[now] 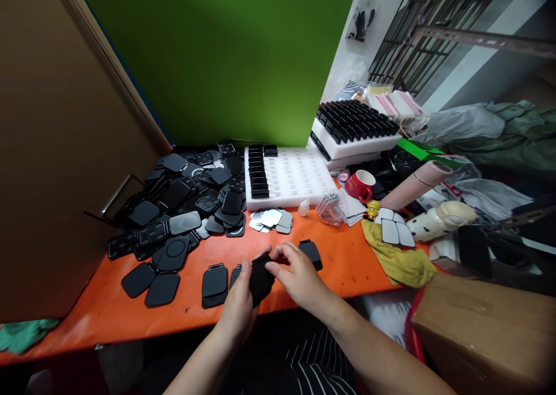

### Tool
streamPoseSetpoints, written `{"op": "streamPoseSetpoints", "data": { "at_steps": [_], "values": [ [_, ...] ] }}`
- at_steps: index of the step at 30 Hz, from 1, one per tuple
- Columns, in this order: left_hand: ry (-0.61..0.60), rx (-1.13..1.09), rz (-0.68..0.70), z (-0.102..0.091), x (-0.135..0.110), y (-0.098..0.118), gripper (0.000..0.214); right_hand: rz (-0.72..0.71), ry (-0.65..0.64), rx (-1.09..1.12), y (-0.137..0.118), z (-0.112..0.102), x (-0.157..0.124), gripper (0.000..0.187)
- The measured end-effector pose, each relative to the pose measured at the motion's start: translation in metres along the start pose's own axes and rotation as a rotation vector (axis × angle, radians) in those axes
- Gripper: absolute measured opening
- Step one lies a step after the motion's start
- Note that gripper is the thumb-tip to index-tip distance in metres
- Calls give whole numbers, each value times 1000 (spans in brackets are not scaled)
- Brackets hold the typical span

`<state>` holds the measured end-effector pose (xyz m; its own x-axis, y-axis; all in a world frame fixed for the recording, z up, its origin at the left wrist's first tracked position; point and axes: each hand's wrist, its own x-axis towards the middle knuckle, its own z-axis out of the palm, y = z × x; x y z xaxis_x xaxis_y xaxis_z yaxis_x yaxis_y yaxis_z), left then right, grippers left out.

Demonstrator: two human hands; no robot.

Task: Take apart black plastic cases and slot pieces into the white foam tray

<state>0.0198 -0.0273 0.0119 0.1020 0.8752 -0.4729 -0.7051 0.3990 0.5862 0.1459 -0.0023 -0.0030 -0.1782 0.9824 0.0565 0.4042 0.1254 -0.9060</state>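
Note:
My left hand (241,295) is wrapped round a black hinged folding pad (261,278), held tilted above the front of the table. At that pad's upper edge, my right hand (296,272) pinches with thumb and forefinger; whatever lies between the fingertips is hidden. Left of my hands lies a similar black folding pad (214,286), its metal hinge at the top. A second one (235,274) is partly covered by my left hand. Just beyond my right hand rests another folding pad (310,253). Several loose black plates (162,289) are spread farther left.
A large heap of black parts (176,192) covers the table's left side. Behind my hands are silver plates (271,218) and a white foam tray (299,178) partly filled with black pieces. A red mug (360,184), yellow cloth (397,256) and cardboard box (482,319) stand rightward.

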Motion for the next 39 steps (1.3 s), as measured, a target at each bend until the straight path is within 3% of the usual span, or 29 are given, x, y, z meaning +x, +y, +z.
{"op": "streamPoseSetpoints", "data": {
  "at_steps": [7,12,22,27,33,39],
  "values": [
    [-6,48,14,-8,8,-9,34,-50,-33,-113,-1,-8,4,7],
    [-55,73,-66,-16,12,-11,39,-81,-108,-260,-3,-8,4,11],
    [-51,-78,-133,-19,16,-15,48,-234,-37,-506,-3,10,-18,8],
    [-56,-103,-139,-16,15,-14,46,-262,1,-487,-3,11,-18,9],
    [-57,-70,-116,-19,13,-13,46,-172,89,-291,-5,10,-12,4],
    [-26,-113,-150,-18,12,-14,47,-255,121,-328,-2,16,-17,9]
  ]
}}
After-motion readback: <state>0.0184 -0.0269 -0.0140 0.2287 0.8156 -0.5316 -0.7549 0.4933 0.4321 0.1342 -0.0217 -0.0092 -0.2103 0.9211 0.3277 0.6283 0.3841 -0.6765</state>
